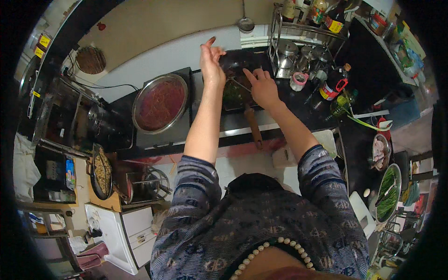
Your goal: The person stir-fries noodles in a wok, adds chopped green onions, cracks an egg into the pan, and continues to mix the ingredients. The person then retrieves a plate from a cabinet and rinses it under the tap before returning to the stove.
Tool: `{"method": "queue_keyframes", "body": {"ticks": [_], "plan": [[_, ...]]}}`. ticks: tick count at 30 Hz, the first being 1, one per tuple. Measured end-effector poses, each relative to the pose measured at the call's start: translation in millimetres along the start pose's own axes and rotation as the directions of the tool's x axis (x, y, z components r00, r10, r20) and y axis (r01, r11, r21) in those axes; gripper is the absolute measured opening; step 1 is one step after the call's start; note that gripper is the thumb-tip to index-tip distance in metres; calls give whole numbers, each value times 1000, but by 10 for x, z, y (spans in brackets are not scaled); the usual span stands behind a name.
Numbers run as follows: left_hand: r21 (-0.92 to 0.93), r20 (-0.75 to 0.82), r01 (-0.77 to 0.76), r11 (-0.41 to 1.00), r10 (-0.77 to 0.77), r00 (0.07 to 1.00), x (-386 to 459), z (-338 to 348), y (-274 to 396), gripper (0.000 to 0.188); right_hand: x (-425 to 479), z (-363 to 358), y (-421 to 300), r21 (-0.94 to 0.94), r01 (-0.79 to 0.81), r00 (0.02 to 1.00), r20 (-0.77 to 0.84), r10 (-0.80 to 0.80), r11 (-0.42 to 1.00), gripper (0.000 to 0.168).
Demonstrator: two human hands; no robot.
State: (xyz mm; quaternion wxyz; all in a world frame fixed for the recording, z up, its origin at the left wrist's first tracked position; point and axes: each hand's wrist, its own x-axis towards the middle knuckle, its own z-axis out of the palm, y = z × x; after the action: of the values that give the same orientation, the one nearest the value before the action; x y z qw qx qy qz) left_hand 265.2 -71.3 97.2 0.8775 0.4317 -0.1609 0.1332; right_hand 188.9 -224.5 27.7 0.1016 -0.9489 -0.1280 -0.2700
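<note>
Both hands are raised over a dark wok [238, 59] that holds chopped greens [232, 93]. My left hand [212, 63] is at the wok's left side, its fingers apart and slightly blurred, with nothing in it. My right hand [261, 85] hovers over the wok's right part, index finger stretched out; its palm faces down, so whether it holds anything is hidden. A thin metal utensil [240, 85] lies across the wok beside the right fingers. The wok's wooden handle [253, 129] points towards me. Left of the wok, a steel basin [136, 112] holds thin strands in reddish liquid.
A metal rack [308, 27] with bottles stands at the back right, near a pink-lidded jar [298, 82] and a large dark sauce bottle [332, 84]. A ladle [245, 24] hangs on the wall. Bowls of meat [379, 152] and green vegetables [388, 192] are on the right counter.
</note>
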Motion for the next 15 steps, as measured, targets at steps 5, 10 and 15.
{"method": "queue_keyframes", "body": {"ticks": [5,10,15], "plan": [[125,-214,118,985,-90,973,-800,-629,-215,36,-428,219,358,-27,-75,953,291,79,997,67],[306,-385,613,729,-494,779,-2145,-866,-791,24,-637,355,745,79,-212,735,669,106,974,72],[313,-386,761,568,-656,648,-2746,-729,-901,37,-94,128,1085,457,-120,854,500,-143,881,54]]}}
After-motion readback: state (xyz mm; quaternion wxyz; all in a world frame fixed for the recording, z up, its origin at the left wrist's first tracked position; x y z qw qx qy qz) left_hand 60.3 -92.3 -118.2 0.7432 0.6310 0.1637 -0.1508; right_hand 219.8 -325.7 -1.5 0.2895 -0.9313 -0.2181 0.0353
